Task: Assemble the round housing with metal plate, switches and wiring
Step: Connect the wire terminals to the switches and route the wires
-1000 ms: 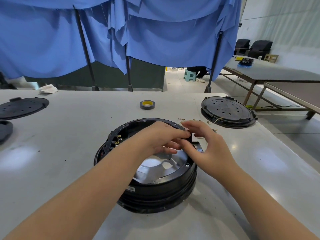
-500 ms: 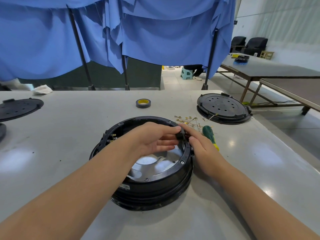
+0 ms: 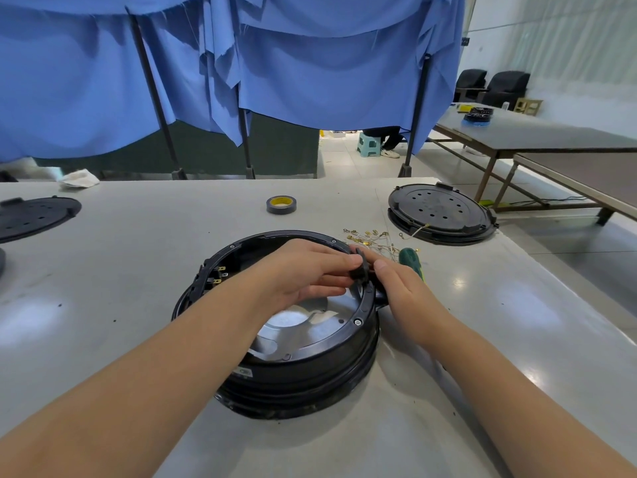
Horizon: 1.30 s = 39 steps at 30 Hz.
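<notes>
A: Where's the work?

B: Round housing (image 3: pixel 293 339) sits mid-table (image 3: pixel 103 339), metal plate (image 3: pixel 289 322) inside. Left hand (image 3: pixel 303 274) pinches a small black switch (image 3: pixel 356 270) at the housing's far-right rim. Right hand (image 3: pixel 403 291) sits just outside that rim, fingers curled against the wall; I cannot tell what they hold.

A: Risks?

B: Switch probably goes in crooked if pushed at a tilt, or slips and drops onto the plate. Loose wires (image 3: pixel 372 238) and screwdriver (image 3: pixel 412 260) just beyond the rim could get knocked.

Blue curtains (image 3: pixel 293 63) hang behind the grey table (image 3: pixel 138 236); black armchairs (image 3: pixel 493 86) stand by the white wall (image 3: pixel 568 46).
</notes>
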{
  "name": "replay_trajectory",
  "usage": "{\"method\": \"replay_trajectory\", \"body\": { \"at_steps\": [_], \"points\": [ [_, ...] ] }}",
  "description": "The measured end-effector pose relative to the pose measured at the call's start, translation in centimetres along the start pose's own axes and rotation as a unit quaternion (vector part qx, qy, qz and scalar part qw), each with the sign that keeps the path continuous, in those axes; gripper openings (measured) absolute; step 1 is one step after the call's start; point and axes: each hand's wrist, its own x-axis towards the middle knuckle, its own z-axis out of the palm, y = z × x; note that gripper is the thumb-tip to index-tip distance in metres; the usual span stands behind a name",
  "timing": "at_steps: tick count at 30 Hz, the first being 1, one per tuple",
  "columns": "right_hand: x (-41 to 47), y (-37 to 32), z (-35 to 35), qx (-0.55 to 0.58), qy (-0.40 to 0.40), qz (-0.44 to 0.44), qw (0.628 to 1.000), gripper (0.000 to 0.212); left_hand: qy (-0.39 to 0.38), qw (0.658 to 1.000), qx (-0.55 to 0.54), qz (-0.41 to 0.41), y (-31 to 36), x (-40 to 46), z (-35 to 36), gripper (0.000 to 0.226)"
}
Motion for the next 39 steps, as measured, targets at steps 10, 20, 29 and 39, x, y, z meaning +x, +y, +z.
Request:
{"method": "replay_trajectory", "body": {
  "at_steps": [10,20,29,39],
  "points": [
    [0.1,-0.4,0.1,0.086,0.007,0.035,0.996,0.04,0.003,0.999,0.043,0.022,-0.1,0.3,0.0,0.019],
    [0.3,-0.7,-0.1,0.07,0.022,0.046,0.996,0.032,0.012,0.998,0.059,0.01,-0.1,0.4,0.1,0.024],
    [0.6,-1.0,-0.1,0.061,0.026,0.065,0.996,0.033,0.024,0.999,0.037,-0.013,0.1,-0.1,0.8,0.018],
    [0.3,-1.2,-0.2,0.055,0.045,0.07,0.995,0.025,-0.003,0.999,0.007,-0.045,0.1,0.0,0.7,0.031]
  ]
}}
